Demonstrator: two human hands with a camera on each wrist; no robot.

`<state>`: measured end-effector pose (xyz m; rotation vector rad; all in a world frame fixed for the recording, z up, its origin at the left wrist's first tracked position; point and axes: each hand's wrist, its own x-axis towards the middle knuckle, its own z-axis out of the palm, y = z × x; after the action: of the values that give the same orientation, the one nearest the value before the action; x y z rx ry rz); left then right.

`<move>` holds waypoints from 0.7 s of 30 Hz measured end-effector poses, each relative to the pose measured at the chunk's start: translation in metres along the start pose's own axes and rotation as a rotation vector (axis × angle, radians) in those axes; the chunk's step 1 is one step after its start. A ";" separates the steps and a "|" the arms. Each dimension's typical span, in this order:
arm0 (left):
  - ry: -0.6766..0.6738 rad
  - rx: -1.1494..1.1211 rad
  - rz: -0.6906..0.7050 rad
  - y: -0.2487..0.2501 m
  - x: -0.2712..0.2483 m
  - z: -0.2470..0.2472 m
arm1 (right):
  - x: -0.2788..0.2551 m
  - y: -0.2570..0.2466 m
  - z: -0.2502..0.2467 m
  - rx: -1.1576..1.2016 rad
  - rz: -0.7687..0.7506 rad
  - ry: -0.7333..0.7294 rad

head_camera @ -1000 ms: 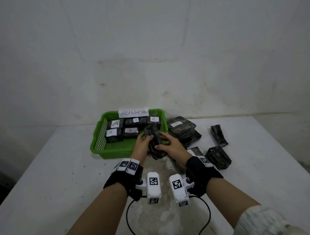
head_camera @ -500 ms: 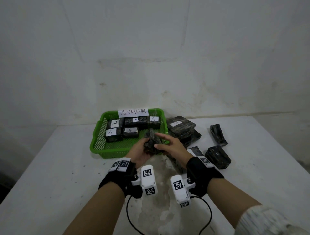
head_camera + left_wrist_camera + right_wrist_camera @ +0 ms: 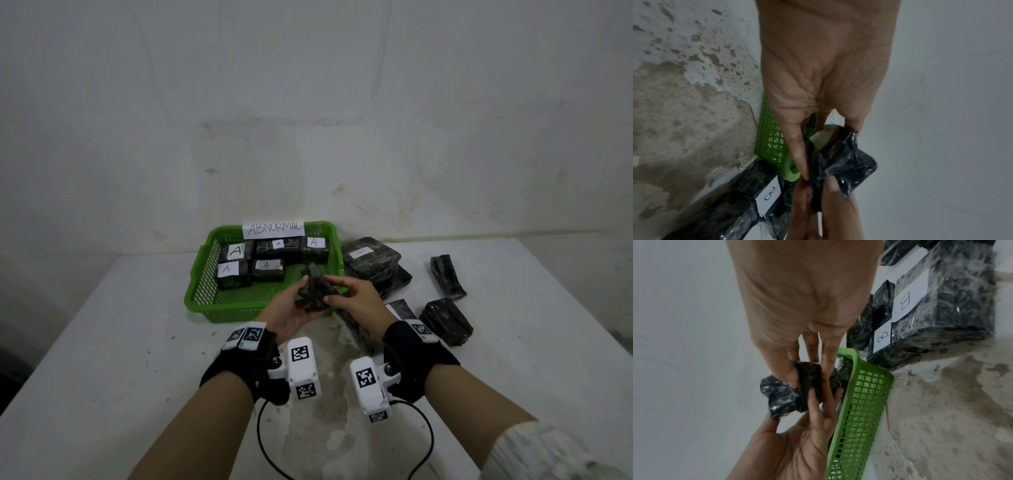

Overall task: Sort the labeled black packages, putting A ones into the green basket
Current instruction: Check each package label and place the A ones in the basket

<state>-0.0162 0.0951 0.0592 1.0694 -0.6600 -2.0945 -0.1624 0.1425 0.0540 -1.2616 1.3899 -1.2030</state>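
left hand [image 3: 286, 313]: fingers pinch black package [image 3: 313, 286] | right hand [image 3: 356, 299]: pinches same package | package above green basket [image 3: 205, 294] near edge, on counter [image 3: 102, 342]

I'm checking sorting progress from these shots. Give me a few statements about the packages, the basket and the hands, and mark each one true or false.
1. Both hands hold one black package over the near right corner of the green basket. True.
2. The basket holds no packages. False: five labeled A lie in it.
3. The basket's paper sign reads ABNORMAL. True.
4. The packages right of the basket are labeled A. False: the labels visible there read B.
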 end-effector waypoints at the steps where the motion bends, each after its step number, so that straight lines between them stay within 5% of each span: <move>1: 0.004 0.017 0.012 -0.001 0.000 0.001 | 0.000 -0.001 0.000 -0.018 0.001 -0.007; 6: 0.065 0.142 0.131 -0.003 0.005 -0.007 | -0.001 0.001 0.000 0.115 0.162 -0.079; 10: -0.068 0.193 0.248 0.001 -0.003 -0.006 | -0.003 0.005 -0.004 0.210 0.341 -0.110; 18: -0.276 0.295 0.180 0.002 -0.007 0.006 | -0.002 0.015 -0.004 -0.097 0.090 0.002; 21: -0.243 0.327 0.153 0.000 -0.009 0.011 | 0.001 0.015 -0.003 -0.197 0.028 0.010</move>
<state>-0.0216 0.1027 0.0695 0.9051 -1.1985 -2.0436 -0.1677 0.1424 0.0395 -1.3672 1.5582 -1.0753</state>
